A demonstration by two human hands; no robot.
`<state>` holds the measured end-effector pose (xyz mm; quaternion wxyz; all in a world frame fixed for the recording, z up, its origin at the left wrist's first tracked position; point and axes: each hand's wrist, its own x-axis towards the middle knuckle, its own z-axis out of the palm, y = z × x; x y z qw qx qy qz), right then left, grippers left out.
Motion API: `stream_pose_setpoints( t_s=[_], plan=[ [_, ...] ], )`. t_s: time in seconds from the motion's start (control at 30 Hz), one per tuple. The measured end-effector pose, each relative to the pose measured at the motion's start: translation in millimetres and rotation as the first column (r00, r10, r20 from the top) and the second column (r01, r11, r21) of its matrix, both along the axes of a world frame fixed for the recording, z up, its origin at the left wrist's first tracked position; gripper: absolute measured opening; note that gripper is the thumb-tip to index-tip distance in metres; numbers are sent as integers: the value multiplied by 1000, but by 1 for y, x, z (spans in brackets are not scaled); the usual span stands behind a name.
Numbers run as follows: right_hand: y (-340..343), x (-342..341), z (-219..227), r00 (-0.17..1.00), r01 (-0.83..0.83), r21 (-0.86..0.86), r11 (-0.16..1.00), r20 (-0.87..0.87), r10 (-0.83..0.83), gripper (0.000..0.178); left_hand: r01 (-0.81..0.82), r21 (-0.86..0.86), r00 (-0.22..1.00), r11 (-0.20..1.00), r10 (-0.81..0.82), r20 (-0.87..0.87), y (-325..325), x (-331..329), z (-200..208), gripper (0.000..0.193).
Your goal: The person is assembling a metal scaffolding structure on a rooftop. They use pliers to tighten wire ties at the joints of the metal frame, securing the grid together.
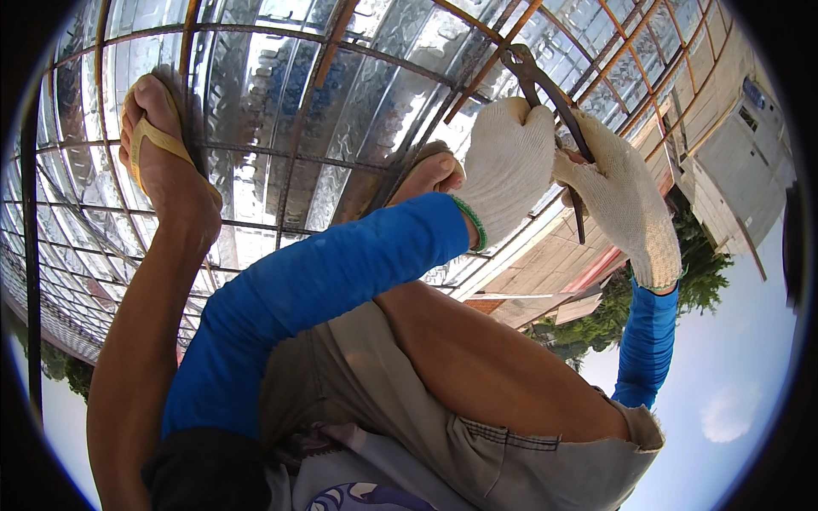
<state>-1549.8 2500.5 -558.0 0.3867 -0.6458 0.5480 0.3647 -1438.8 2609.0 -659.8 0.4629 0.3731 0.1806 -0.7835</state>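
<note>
Steel pincers point(560, 106) are in my right hand point(620, 187), which wears a white knitted glove and is closed round the handles. One handle end sticks out below its fingers. The jaws are up against a crossing of rusty reinforcing bars point(490, 72). My left hand point(509, 162), in a white glove with a green cuff, is closed right beside the pincers, its thumb side touching or overlapping one handle. What its fingers hold is hidden. Blue sleeves cover both forearms.
A grid of bars lies over shiny corrugated metal decking point(247, 111). My left foot point(158, 128), in a yellow flip-flop, stands on it; my other foot point(426, 177) is partly behind my left arm. Concrete structures point(741, 162) and trees point(703, 268) are beyond the right edge.
</note>
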Motion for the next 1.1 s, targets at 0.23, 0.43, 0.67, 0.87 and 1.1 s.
stream_pose_setpoints(
  t_s=[0.23,0.43,0.67,0.87,1.1],
  plan=[
    [11,-2,4,910,-387,-270,882,41,412,70,-200,-76,961,977,181,-207,26,-16,-26,36],
    [20,-39,6,719,-573,-651,497,-110,686,47,-136,99,962,986,155,-223,6,-21,-9,34],
    [16,-22,3,682,-703,-554,446,-347,644,42,-228,17,900,973,218,-377,81,-56,-111,34],
    [15,-27,8,635,-712,-607,352,-345,691,35,296,132,408,946,-250,878,25,-41,-16,40],
    [10,-30,6,571,-724,-633,273,-328,753,28,516,110,426,850,-365,828,6,-5,-18,46]
  ],
)
